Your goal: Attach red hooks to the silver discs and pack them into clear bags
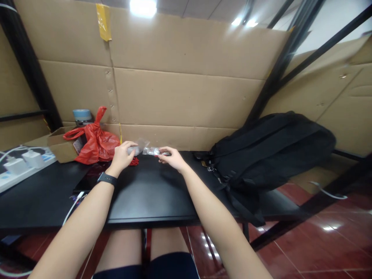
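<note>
At the back of the black table (151, 193), my left hand (123, 155) is closed around a crumpled clear plastic bag (142, 145). A dark watch strap circles that wrist. Red cord or string (134, 161) lies bunched just below its fingers. My right hand (173, 158) pinches the end of a small clear plastic packet (151, 151) that has a bit of red in it. The two hands are a short way apart, with the packet between them. What exactly the bag and the packet contain is too small to tell.
To the left are a tied red plastic bag (97, 145), a cardboard box (61, 145), a blue-lidded jar (82, 115) and a white power strip (26, 166). A dark phone or tablet (91, 178) lies near my left forearm. A black backpack (273, 151) leans at the right.
</note>
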A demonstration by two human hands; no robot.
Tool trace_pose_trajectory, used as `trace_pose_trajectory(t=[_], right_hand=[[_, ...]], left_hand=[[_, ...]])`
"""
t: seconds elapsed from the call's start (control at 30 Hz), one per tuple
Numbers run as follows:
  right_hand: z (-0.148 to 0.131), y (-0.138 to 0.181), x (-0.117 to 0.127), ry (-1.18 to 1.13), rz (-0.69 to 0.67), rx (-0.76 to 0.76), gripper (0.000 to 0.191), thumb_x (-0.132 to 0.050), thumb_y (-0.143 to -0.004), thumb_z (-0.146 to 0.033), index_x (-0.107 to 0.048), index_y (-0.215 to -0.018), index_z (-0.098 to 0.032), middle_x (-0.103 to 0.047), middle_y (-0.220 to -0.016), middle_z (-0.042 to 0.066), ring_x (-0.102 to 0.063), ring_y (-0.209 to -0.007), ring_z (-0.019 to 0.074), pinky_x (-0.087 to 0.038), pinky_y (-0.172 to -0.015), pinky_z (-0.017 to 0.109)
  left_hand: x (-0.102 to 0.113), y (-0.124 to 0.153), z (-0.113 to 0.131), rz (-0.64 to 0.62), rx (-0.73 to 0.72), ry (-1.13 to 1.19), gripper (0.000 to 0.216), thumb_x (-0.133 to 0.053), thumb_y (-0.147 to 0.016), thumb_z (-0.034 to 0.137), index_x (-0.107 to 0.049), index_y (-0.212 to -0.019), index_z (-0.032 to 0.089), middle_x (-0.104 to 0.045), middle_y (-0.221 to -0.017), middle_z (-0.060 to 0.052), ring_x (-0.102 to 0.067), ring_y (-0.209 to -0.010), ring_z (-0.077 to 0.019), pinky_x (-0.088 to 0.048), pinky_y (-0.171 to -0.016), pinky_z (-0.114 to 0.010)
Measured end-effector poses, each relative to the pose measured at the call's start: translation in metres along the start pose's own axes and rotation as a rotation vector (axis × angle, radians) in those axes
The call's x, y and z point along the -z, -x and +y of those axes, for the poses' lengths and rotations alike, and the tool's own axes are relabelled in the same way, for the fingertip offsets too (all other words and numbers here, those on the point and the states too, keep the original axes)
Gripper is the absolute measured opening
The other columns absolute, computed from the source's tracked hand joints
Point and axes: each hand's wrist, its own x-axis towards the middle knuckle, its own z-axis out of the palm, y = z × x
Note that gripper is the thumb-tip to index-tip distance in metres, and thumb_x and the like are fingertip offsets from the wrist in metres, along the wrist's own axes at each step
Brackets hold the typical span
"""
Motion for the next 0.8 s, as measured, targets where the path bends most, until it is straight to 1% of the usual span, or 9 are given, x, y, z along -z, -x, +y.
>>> trace_pose_trajectory(t=[0.1, 0.2, 0.27, 0.3, 0.4, 0.5, 0.6, 0.7, 0.8], right_hand=[[0.000, -0.003, 0.009, 0.105, 0.087, 0.049, 0.028, -0.071, -0.077, -0.026, -0.067, -0.104, -0.018, -0.071, -0.104, 0.008, -0.068, -0.066, 0.0130, -0.058, -0.062, 0.028], [0.002, -0.005, 0.020, 0.338, 0.206, 0.119, 0.024, -0.071, -0.074, -0.021, -0.069, -0.098, -0.018, -0.072, -0.097, 0.006, -0.069, -0.078, 0.0163, -0.058, -0.078, 0.033], [0.002, -0.004, 0.025, 0.466, 0.200, 0.154, 0.025, -0.070, -0.072, -0.018, -0.070, -0.098, -0.019, -0.073, -0.095, 0.005, -0.068, -0.088, 0.0176, -0.054, -0.088, 0.034], [0.001, -0.003, 0.027, 0.503, 0.157, 0.159, 0.027, -0.069, -0.072, -0.018, -0.070, -0.099, -0.018, -0.073, -0.096, 0.005, -0.068, -0.090, 0.0175, -0.053, -0.089, 0.034], [-0.002, 0.001, 0.026, 0.572, -0.062, 0.141, 0.029, -0.068, -0.071, -0.017, -0.071, -0.100, -0.018, -0.073, -0.096, 0.004, -0.067, -0.087, 0.0164, -0.052, -0.085, 0.029], [-0.009, 0.006, 0.022, 0.686, -0.224, 0.118, 0.029, -0.070, -0.067, -0.016, -0.072, -0.096, -0.018, -0.073, -0.094, 0.003, -0.066, -0.084, 0.0158, -0.050, -0.081, 0.026], [-0.018, 0.011, 0.020, 0.807, -0.307, 0.084, 0.028, -0.071, -0.064, -0.016, -0.071, -0.093, -0.020, -0.072, -0.090, 0.000, -0.065, -0.080, 0.0150, -0.048, -0.074, 0.023], [-0.027, 0.016, 0.020, 0.931, -0.373, 0.022, 0.022, -0.073, -0.063, -0.019, -0.070, -0.085, -0.022, -0.071, -0.085, -0.001, -0.063, -0.076, 0.0151, -0.045, -0.069, 0.023], [-0.032, 0.019, 0.022, 1.017, -0.399, -0.047, 0.023, -0.076, -0.061, -0.022, -0.069, -0.082, -0.023, -0.070, -0.086, 0.000, -0.062, -0.076, 0.0157, -0.044, -0.067, 0.023]], left_hand=[[-0.009, 0.002, 0.023, -0.112, -0.091, 0.114, 0.018, -0.061, -0.080, 0.032, -0.070, -0.092, 0.022, -0.071, -0.100, -0.005, -0.066, -0.094, -0.0219, -0.048, -0.090, -0.032], [-0.026, 0.010, 0.037, -0.294, -0.088, 0.070, 0.023, -0.071, -0.073, 0.040, -0.070, -0.087, 0.022, -0.072, -0.095, -0.004, -0.066, -0.088, -0.0224, -0.047, -0.088, -0.033], [-0.035, 0.015, 0.040, -0.409, -0.088, 0.027, 0.028, -0.073, -0.071, 0.044, -0.071, -0.089, 0.023, -0.072, -0.098, -0.004, -0.066, -0.093, -0.0241, -0.046, -0.089, -0.034], [-0.039, 0.016, 0.040, -0.461, -0.097, 0.014, 0.030, -0.073, -0.071, 0.047, -0.072, -0.091, 0.024, -0.073, -0.101, -0.004, -0.065, -0.096, -0.0249, -0.045, -0.090, -0.034], [-0.042, 0.019, 0.040, -0.586, -0.138, -0.017, 0.038, -0.069, -0.074, 0.055, -0.074, -0.097, 0.025, -0.070, -0.114, -0.005, -0.062, -0.108, -0.0266, -0.043, -0.093, -0.034], [-0.042, 0.020, 0.041, -0.645, -0.147, -0.098, 0.049, -0.066, -0.073, 0.063, -0.075, -0.101, 0.025, -0.062, -0.129, -0.007, -0.054, -0.120, -0.0309, -0.038, -0.098, -0.039], [-0.042, 0.022, 0.043, -0.654, -0.132, -0.188, 0.056, -0.063, -0.073, 0.069, -0.073, -0.109, 0.027, -0.060, -0.132, -0.007, -0.047, -0.124, -0.0346, -0.033, -0.100, -0.046], [-0.043, 0.024, 0.045, -0.666, -0.102, -0.252, 0.063, -0.060, -0.073, 0.072, -0.069, -0.118, 0.028, -0.061, -0.128, -0.009, -0.047, -0.121, -0.0356, -0.031, -0.100, -0.049], [-0.043, 0.025, 0.045, -0.675, -0.080, -0.287, 0.069, -0.058, -0.072, 0.074, -0.065, -0.125, 0.030, -0.059, -0.129, -0.010, -0.048, -0.119, -0.0363, -0.030, -0.100, -0.051]])
